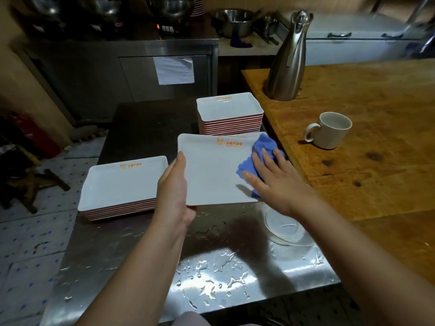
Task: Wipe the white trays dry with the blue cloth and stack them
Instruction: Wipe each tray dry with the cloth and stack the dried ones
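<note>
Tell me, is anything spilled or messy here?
Yes. Puddles and drops of water lie all over the near end of the shiny steel table, below the white rectangular tray being wiped. Nothing looks broken.

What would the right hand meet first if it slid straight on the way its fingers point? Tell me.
The right hand, pressing the blue cloth on the held tray, points up-left. It would cross bare tray, then probably meet the left hand's thumb at the far rim; depth is uncertain.
</note>
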